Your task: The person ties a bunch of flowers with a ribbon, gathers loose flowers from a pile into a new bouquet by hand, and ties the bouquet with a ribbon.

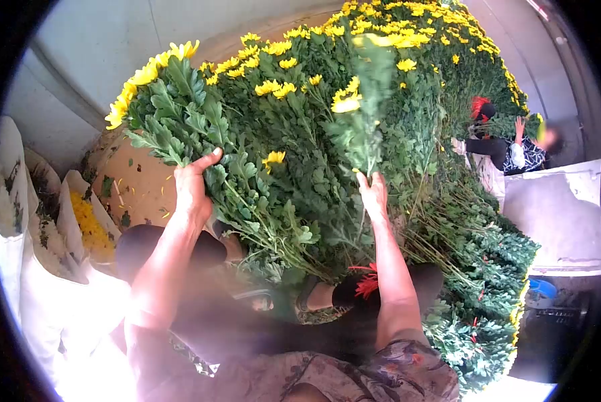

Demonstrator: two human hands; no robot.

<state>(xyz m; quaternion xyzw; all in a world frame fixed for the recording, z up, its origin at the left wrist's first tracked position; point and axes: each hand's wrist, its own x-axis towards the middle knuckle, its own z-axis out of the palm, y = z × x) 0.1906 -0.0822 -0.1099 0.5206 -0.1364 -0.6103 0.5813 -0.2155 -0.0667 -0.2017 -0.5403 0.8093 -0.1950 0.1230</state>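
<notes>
My left hand (pixel 194 186) is closed round a bunch of leafy stems with yellow flowers (pixel 180 114), whose heads point up and left and whose stems slant down across my lap. Farther right, my right hand (pixel 372 192) pinches a flower stem (pixel 366 127) held upright; its leaves and yellow head are smeared by motion. Behind both hands lies a large heap of yellow flowers (pixel 293 127) with green leaves. Red ties (pixel 367 281) hang over my knee, beside my right forearm.
White sacks (pixel 36 261) stand at the left, one with yellow petals (pixel 91 224). More stems (pixel 474 301) lie at the lower right. Another person (pixel 524 153) sits at the right, near a pale board (pixel 558 214). A blue container (pixel 543 289) is below it.
</notes>
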